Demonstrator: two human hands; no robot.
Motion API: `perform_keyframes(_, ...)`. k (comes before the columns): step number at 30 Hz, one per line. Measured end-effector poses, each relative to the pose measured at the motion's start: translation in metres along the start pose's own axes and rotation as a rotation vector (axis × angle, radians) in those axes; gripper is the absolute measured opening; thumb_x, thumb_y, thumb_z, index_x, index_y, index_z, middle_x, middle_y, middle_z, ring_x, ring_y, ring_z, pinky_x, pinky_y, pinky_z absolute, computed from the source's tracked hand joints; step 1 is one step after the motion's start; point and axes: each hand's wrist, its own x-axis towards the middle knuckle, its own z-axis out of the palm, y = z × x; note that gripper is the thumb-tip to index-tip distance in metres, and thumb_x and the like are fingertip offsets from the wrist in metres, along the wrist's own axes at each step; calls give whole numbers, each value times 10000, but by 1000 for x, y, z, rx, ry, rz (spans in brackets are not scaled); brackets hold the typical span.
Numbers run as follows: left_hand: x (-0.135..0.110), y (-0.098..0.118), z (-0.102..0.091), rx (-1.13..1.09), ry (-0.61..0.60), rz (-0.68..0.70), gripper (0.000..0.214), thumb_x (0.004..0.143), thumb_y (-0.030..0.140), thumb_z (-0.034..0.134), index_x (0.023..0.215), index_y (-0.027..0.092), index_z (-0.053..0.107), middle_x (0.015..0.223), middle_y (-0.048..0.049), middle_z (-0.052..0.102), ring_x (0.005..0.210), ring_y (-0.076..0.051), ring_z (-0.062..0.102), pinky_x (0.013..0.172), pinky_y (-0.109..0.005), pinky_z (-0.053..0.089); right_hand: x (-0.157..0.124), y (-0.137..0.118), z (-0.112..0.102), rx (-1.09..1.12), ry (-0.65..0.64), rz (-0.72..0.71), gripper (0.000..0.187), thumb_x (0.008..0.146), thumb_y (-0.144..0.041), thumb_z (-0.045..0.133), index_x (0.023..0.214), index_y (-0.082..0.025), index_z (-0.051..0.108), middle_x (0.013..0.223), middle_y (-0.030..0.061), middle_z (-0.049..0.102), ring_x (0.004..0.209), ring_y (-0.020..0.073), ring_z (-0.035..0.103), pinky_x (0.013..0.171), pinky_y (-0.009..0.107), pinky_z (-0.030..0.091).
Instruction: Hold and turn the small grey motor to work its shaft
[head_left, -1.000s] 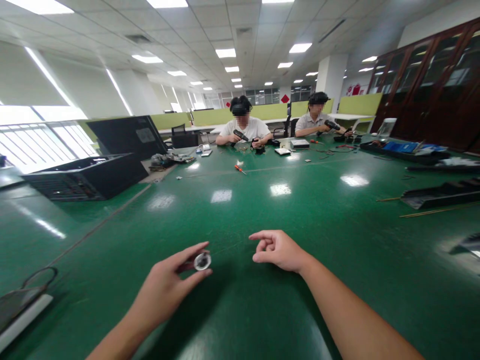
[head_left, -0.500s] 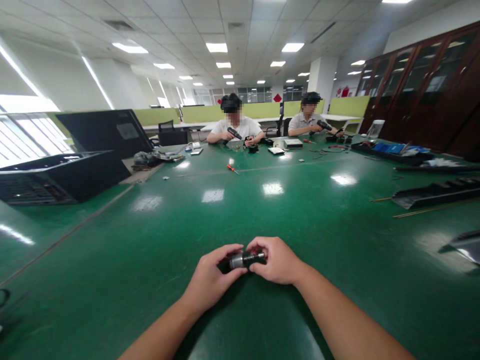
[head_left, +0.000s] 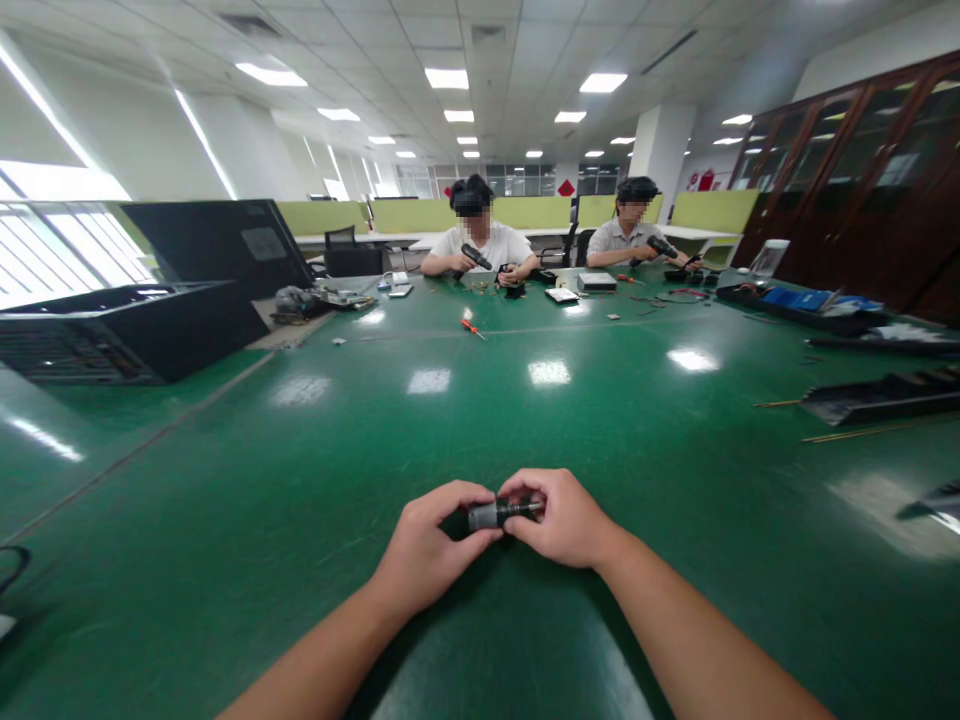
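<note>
Between my hands, just above or on the green tabletop, lies a small cylindrical part with a metal shaft (head_left: 486,516). Its left section is grey; the right section is dark, ringed like a spring or thread, and ends in a thin silver shaft. My left hand (head_left: 431,540) curves around the grey end, thumb below and fingers above. The dark, shafted end is pinched by my right hand (head_left: 561,515), whose fingers cover part of it. The fingertips of both hands come close together near the middle of the part.
A green table (head_left: 360,430) spreads out ahead. An orange screwdriver (head_left: 471,328) lies farther off. At left stands a black computer case (head_left: 202,330); at right are dark trays (head_left: 877,398). Across the table, two people (head_left: 480,245) hold power drills.
The view has tilted slightly, shifting the scene. My right fingers have closed further over the dark section of the part. My left hand keeps its hold on the grey end.
</note>
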Motion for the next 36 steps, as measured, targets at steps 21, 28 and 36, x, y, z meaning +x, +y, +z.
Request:
perform_keyframes(21,-2,0,1,55,6,-27,234,746,229,758,966,249,682,916,24,719,839,-151,671,773,-243,512,1,-2,0,-49,23,-1,63,729,-210,686,771,-176,718,679,-11,664,606,122,570,560,212,390)
perform_keyframes(28,-3,1,2,64,23,-29,244,745,241,763,975,257,685,926,26,724,844,-152,676,772,-244,521,1,-1,0,-49,29,-4,58,725,-200,689,765,-173,721,674,-9,666,609,124,577,569,214,393)
perform_keyframes(36,-1,4,1,62,37,-4,211,764,254,738,966,223,689,915,-10,723,825,-167,678,753,-257,535,1,-1,-2,-66,29,-24,54,730,-209,693,760,-172,719,681,-6,675,611,126,579,569,217,390)
